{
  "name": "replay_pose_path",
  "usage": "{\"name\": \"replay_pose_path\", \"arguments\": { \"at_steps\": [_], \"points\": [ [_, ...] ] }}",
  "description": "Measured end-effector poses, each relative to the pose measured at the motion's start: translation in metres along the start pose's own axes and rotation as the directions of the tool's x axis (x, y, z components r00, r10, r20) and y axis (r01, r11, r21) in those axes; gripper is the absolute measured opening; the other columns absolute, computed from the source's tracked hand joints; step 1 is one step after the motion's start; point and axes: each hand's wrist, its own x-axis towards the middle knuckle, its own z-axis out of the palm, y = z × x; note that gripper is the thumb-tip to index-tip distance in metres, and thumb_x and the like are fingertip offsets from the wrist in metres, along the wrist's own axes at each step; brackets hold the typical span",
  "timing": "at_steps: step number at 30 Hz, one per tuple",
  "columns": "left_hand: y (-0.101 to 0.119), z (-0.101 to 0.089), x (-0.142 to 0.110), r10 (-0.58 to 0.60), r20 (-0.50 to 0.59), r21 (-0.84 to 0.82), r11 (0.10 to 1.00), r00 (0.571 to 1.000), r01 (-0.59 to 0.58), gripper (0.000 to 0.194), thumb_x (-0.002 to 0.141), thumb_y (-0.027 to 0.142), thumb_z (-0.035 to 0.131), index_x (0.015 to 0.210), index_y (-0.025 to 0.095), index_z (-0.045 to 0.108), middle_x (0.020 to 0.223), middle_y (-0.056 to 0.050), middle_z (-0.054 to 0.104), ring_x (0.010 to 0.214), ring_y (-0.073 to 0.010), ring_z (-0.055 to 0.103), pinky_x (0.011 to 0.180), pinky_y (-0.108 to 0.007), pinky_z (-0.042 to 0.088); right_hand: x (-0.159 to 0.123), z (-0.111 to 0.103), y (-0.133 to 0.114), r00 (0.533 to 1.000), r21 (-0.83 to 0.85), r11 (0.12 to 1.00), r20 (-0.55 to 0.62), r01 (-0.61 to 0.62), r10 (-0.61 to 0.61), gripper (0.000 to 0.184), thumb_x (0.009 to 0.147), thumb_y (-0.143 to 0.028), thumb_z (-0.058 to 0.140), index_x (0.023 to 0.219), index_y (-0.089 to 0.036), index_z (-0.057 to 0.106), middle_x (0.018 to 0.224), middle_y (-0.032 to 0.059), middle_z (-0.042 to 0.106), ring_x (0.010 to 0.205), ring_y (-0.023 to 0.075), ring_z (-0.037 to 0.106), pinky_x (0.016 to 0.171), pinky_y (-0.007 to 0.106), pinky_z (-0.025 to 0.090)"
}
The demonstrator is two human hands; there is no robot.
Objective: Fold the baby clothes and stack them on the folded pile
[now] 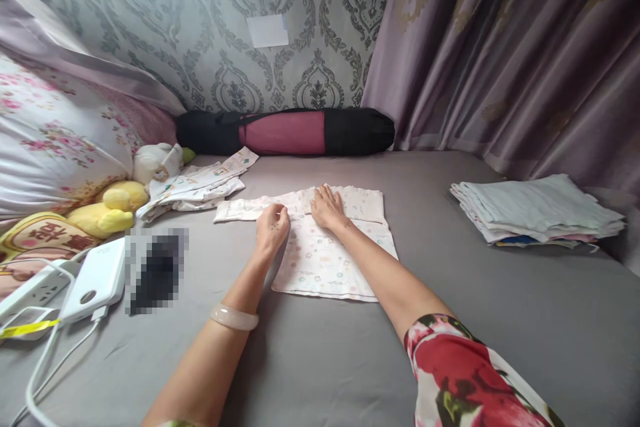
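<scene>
A small pale printed shirt (320, 267) lies on the grey bed sheet in front of me, with one long sleeve stretched out to the left. Its right side looks folded over along the top. My left hand (273, 227) is closed, thumb and fingers pinching the cloth where the sleeve meets the body. My right hand (327, 207) rests flat on the upper part of the shirt, fingers stretched out and holding nothing. A pale bangle sits on the left forearm.
Folded clothes (537, 207) are stacked at right. Loose printed clothes (200, 183) lie at back left near a yellow plush toy (113, 207). A white power bank (95, 280) with cables and a power strip (37, 290) occupies the left. A black-and-maroon rolled bag (283, 132) lies along the wall.
</scene>
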Motion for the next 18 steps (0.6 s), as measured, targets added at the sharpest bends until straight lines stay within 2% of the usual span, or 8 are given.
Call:
{"name": "replay_pose_path", "arguments": {
  "at_steps": [2,5,8,11,14,18],
  "points": [
    [-0.010,-0.008,0.010,-0.060,-0.046,0.054,0.997,0.997,0.063,0.031,0.090,0.030,0.044,0.103,0.016,0.068,0.101,-0.010,0.072,0.094,-0.0229,0.066,0.089,-0.033,0.049,-0.005,0.002,-0.011,0.998,0.029,0.998,0.006,0.059,-0.060,0.058,0.101,-0.034,0.022,0.154,-0.010,0.028,0.164,0.0118,0.015,0.152,0.0221,0.007,0.121,0.044,0.003],
    [-0.027,-0.020,0.023,-0.112,-0.153,0.196,0.971,0.982,0.141,0.035,0.090,0.027,0.044,0.112,0.011,0.066,0.111,-0.017,0.068,0.108,-0.0289,0.061,0.098,-0.039,0.043,-0.009,0.005,-0.024,0.995,0.069,0.993,0.026,0.099,-0.101,0.057,0.101,-0.037,0.022,0.154,-0.015,0.029,0.164,0.0120,0.016,0.151,0.0237,0.008,0.120,0.046,0.005],
    [-0.038,-0.034,0.029,-0.199,-0.281,0.299,0.911,0.939,0.283,0.040,0.088,0.027,0.047,0.121,0.008,0.061,0.125,-0.023,0.059,0.123,-0.0366,0.049,0.103,-0.047,0.038,-0.010,0.008,-0.031,0.996,0.076,0.995,0.053,0.069,-0.073,0.058,0.102,-0.041,0.021,0.155,-0.018,0.028,0.164,0.0118,0.016,0.151,0.0253,0.008,0.120,0.048,0.003],
    [-0.046,-0.046,0.034,-0.288,-0.365,0.308,0.860,0.885,0.407,0.045,0.087,0.029,0.050,0.124,0.005,0.057,0.135,-0.026,0.050,0.128,-0.0404,0.043,0.103,-0.050,0.038,-0.009,0.010,-0.033,0.997,0.053,0.997,0.063,0.047,-0.050,0.059,0.102,-0.042,0.021,0.155,-0.017,0.027,0.165,0.0117,0.014,0.152,0.0256,0.005,0.119,0.048,-0.002],
    [-0.052,-0.054,0.042,-0.353,-0.384,0.289,0.832,0.853,0.474,0.047,0.086,0.030,0.052,0.124,0.003,0.054,0.136,-0.028,0.048,0.129,-0.0415,0.043,0.104,-0.052,0.037,-0.009,0.011,-0.034,0.997,0.039,0.998,0.063,0.040,-0.042,0.059,0.101,-0.042,0.022,0.155,-0.018,0.027,0.165,0.0108,0.013,0.152,0.0249,0.004,0.119,0.048,-0.002],
    [-0.061,-0.058,0.056,-0.422,-0.326,0.240,0.828,0.846,0.506,0.053,0.084,0.030,0.055,0.127,0.001,0.050,0.137,-0.031,0.048,0.131,-0.0429,0.042,0.103,-0.054,0.038,-0.009,0.012,-0.034,0.996,0.035,0.999,0.076,0.035,-0.038,0.061,0.101,-0.043,0.023,0.156,-0.017,0.026,0.165,0.0106,0.012,0.152,0.0248,0.003,0.119,0.048,-0.003]
  ]
}}
